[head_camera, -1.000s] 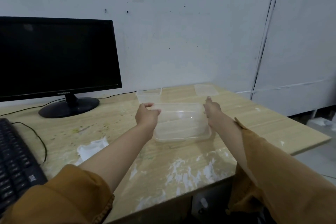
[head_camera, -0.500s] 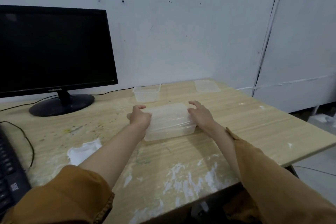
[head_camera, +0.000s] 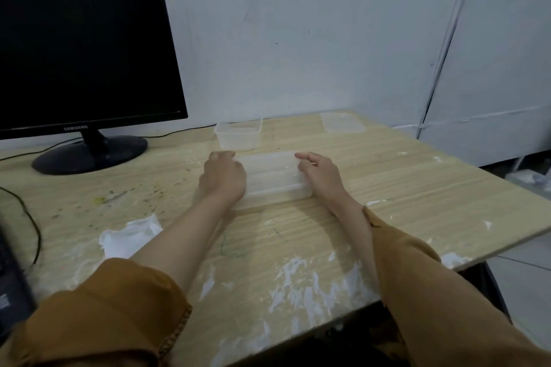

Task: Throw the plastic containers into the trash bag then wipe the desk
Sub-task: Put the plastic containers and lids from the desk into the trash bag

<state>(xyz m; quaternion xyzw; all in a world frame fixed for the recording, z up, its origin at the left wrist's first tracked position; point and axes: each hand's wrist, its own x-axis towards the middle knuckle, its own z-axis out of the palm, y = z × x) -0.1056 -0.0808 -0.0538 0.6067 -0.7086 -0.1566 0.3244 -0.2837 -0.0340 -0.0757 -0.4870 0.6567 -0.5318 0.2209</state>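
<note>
Now the bench (head_camera: 417,188) carries the large container (head_camera: 272,177) mid-surface, pulled nearer its front edge than 1 second ago. Left hand (head_camera: 222,177) and right hand (head_camera: 320,177) each clamp 1 end; lifting toward the unseen trash bag appears next.

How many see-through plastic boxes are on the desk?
2. One large container sits between the left hand and right hand. One smaller container sits behind it. A flat lid lies far right.
</note>
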